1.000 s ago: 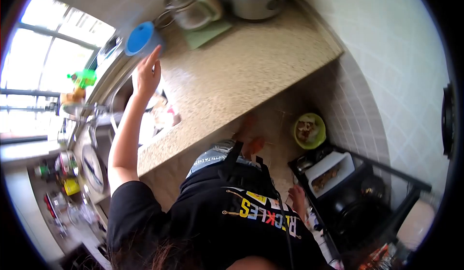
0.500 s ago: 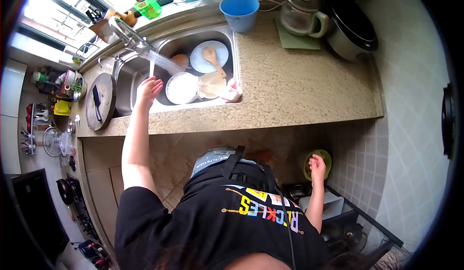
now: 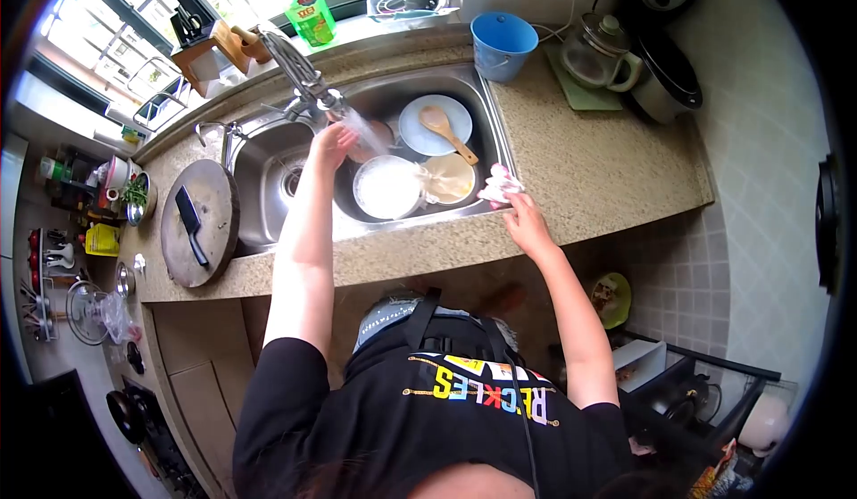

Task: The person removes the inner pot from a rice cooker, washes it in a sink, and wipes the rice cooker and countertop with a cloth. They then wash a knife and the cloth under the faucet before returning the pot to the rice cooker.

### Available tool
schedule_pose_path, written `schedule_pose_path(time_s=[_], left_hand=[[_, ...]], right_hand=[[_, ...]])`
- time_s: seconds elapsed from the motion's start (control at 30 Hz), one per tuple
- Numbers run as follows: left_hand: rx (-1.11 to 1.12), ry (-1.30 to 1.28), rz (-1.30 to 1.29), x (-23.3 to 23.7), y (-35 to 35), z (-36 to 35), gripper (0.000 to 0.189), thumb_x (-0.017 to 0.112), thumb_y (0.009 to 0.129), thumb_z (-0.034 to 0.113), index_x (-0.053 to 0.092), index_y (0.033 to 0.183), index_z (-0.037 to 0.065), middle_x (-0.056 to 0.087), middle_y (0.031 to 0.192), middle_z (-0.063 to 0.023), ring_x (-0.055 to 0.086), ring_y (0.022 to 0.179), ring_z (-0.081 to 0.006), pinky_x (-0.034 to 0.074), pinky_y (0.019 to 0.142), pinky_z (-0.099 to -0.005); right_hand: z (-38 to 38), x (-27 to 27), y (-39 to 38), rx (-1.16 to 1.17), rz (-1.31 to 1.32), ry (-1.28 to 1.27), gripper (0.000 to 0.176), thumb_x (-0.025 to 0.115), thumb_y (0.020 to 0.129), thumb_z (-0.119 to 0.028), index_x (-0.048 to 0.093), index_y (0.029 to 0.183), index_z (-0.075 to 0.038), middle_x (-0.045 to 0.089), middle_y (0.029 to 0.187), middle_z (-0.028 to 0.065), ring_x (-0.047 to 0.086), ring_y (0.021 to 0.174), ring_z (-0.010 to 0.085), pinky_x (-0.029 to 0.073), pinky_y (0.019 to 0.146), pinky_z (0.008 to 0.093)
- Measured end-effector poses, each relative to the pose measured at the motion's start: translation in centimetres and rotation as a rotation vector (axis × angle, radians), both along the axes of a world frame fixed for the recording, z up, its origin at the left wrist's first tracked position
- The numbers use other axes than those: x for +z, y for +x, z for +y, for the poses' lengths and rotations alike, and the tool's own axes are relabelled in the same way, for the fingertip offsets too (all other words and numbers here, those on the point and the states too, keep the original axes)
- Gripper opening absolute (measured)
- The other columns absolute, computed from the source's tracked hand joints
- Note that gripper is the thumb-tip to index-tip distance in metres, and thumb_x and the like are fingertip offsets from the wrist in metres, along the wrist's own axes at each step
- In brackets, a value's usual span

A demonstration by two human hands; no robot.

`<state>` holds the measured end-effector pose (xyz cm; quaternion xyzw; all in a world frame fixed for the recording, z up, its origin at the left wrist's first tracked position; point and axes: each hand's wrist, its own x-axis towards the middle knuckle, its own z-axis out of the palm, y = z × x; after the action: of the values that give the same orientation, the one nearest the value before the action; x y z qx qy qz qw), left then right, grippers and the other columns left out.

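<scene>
My left hand is just below the faucet, beside the running water, with its fingers apart and nothing in them. My right hand has its fingertips on a crumpled pink and white cloth at the sink's front right corner. In the right basin sit a white bowl and a pale yellowish bowl. Behind them a wooden spatula lies across a light plate. A brownish dish is partly hidden by the water stream.
Left of the sink, a cleaver lies on a round chopping board. A blue bucket and a glass pot stand at the back right. A green soap bottle is on the windowsill. Below the counter is a green bin.
My right hand has come up from beside my body to the cloth. My left hand has moved forward, closer to the faucet. The camera view has shifted.
</scene>
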<state>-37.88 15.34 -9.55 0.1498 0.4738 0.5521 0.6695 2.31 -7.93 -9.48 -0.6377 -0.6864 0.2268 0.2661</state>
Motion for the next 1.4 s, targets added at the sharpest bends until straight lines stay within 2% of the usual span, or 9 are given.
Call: schedule_pose_path(time_s=[0.2,0.27,0.3,0.43,0.6,0.77,1.0,1.17,1.4], left_hand=[[-0.160,0.046,-0.084,4.7,1.5,-1.7,0.037,0.042,0.079,-0.006,0.044,0.116,-0.006,0.053,0.111,-0.0187,0.056,0.102,-0.0340,0.050,0.086,-0.0451],[-0.306,0.112,-0.050,5.0,0.9,-3.3,0.029,0.047,0.085,0.004,0.050,0.113,-0.005,0.056,0.112,-0.0182,0.058,0.103,-0.0298,0.049,0.088,-0.0412],[-0.381,0.154,-0.084,4.0,0.1,-3.6,0.027,0.052,0.088,0.013,0.055,0.110,-0.004,0.059,0.111,-0.0183,0.058,0.103,-0.0264,0.048,0.090,-0.0386],[-0.420,0.039,-0.008,2.5,-2.2,-7.1,0.039,0.053,0.092,0.022,0.047,0.126,0.004,0.059,0.114,-0.0169,0.059,0.103,-0.0288,0.050,0.086,-0.0380],[-0.468,-0.076,0.117,1.2,-1.9,-9.3,0.046,0.054,0.092,0.028,0.040,0.132,0.011,0.051,0.121,-0.0165,0.055,0.106,-0.0322,0.050,0.085,-0.0423],[-0.225,-0.181,-0.106,3.4,0.6,-5.6,0.059,0.048,0.089,0.050,0.039,0.132,0.011,0.045,0.126,-0.0184,0.043,0.118,-0.0349,0.044,0.090,-0.0518],[-0.033,0.203,0.050,3.2,2.1,0.5,0.035,0.060,0.086,0.016,0.051,0.115,-0.001,0.063,0.096,-0.0093,0.063,0.077,-0.0171,0.053,0.069,-0.0294],[-0.165,0.162,0.224,3.7,3.5,1.0,0.032,0.062,0.081,0.005,0.057,0.113,0.000,0.063,0.100,-0.0091,0.063,0.085,-0.0182,0.052,0.074,-0.0303],[0.016,0.268,0.251,4.4,1.3,-0.1,0.026,0.057,0.081,0.001,0.060,0.107,-0.001,0.065,0.093,-0.0101,0.064,0.073,-0.0163,0.053,0.066,-0.0271]], right_hand=[[4.7,1.0,-4.7,-0.215,-0.444,-0.226,0.039,0.059,0.081,-0.012,0.053,0.119,-0.007,0.051,0.116,0.0176,0.059,0.096,0.0329,0.050,0.078,0.0424],[6.4,1.0,-4.7,-0.507,0.760,-0.515,0.038,0.060,0.080,-0.010,0.054,0.117,-0.010,0.056,0.112,0.0187,0.063,0.080,0.0287,0.051,0.072,0.0404],[7.2,1.3,-4.6,-0.501,0.752,-0.517,0.038,0.060,0.080,-0.010,0.054,0.117,-0.010,0.056,0.112,0.0187,0.063,0.080,0.0287,0.051,0.072,0.0404],[11.5,3.0,-6.6,-0.127,-0.310,-0.401,0.018,0.070,0.070,-0.017,0.065,0.074,-0.001,0.065,0.074,0.0173,0.066,0.073,0.0279,0.050,0.068,0.0379],[19.7,4.8,-15.6,0.218,-0.074,-0.111,0.015,0.068,0.067,-0.013,0.065,0.076,-0.001,0.064,0.071,0.0150,0.064,0.066,0.0246,0.050,0.063,0.0350],[24.2,5.5,-22.6,0.237,0.717,-0.434,0.010,0.067,0.075,-0.009,0.061,0.078,-0.002,0.059,0.067,0.0012,0.054,0.061,0.0074,0.042,0.053,0.0227],[24.1,3.8,-22.7,0.305,1.040,-0.743,0.017,0.072,0.078,-0.016,0.059,0.079,-0.006,0.060,0.077,0.0008,0.057,0.070,0.0095,0.047,0.065,0.0229],[24.9,0.4,-21.4,0.095,1.455,-0.946,0.050,0.050,0.091,-0.042,0.035,0.129,-0.014,0.043,0.128,0.0108,0.050,0.110,0.0220,0.045,0.090,0.0461],[25.7,-2.8,-23.5,0.200,1.177,-0.785,0.033,0.056,0.090,-0.032,0.056,0.112,-0.008,0.061,0.101,0.0029,0.060,0.091,0.0151,0.050,0.077,0.0344]])
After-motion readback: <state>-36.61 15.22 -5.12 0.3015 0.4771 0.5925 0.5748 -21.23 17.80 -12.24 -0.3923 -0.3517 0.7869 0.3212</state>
